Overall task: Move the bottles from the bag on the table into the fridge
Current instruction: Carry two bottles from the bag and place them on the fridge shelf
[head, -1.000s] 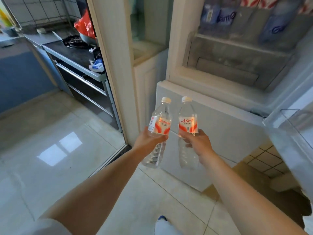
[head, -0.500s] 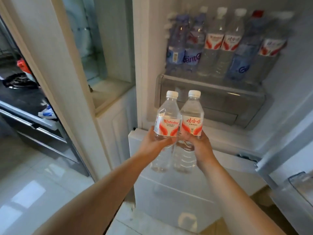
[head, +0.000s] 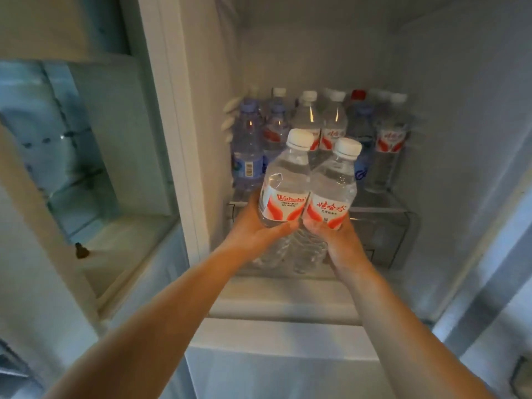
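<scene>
Nearest, two forearms reach forward into the open fridge (head: pixel 316 53).

Item: left hand (head: pixel 253 226), fingers wrapped round the left bottle (head: pixel 283 185) below its red label. White cap, clear water, upright.

Item: right hand (head: pixel 339 234), likewise closed round the right bottle (head: pixel 331 194). The two bottles touch side by side.

Item: glass shelf (head: pixel 383 208), front edge just beyond the knuckles; clear drawer under it.

Item: stored bottles (head: pixel 334 122), rows from 11 to 1 o'clock, filling the back. Free shelf seems left only at the front.

Handling note, by judgement: lift bases over the shelf edge, set both down upright in front, then let go one hand at a time so neither topples or knocks the rows.
</scene>
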